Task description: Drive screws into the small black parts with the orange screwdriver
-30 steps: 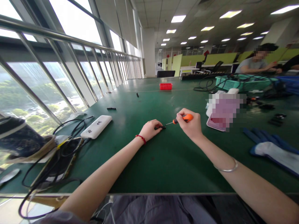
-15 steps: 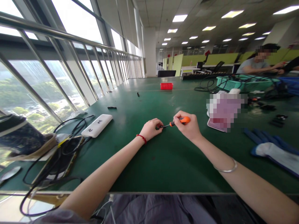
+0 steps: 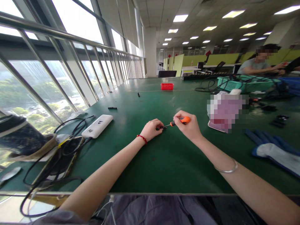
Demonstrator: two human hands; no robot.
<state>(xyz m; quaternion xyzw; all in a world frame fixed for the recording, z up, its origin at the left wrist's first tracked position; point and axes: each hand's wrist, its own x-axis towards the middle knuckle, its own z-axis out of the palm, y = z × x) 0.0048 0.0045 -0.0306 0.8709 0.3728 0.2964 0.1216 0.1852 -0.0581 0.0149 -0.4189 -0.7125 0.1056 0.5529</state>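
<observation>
My right hand (image 3: 187, 125) is closed around an orange and black screwdriver (image 3: 185, 120), its thin shaft pointing left. The tip meets a small black part (image 3: 162, 127) just above the green table (image 3: 168, 165). My left hand (image 3: 152, 129), with a red string at the wrist, pinches that part between thumb and fingers. Most of the part is hidden by the fingers, so its kind cannot be made out.
A white power bank (image 3: 97, 125) with black cables lies at the left. Farther off stand a red bin (image 3: 167, 87) and small black pieces (image 3: 112, 108). Blue-and-white gloves (image 3: 276, 153) and a green basket (image 3: 246, 83) are on the right. Another person (image 3: 260, 62) sits beyond.
My right hand and the screwdriver handle have shifted very slightly. The left hand keeps its pinch on the small black part.
</observation>
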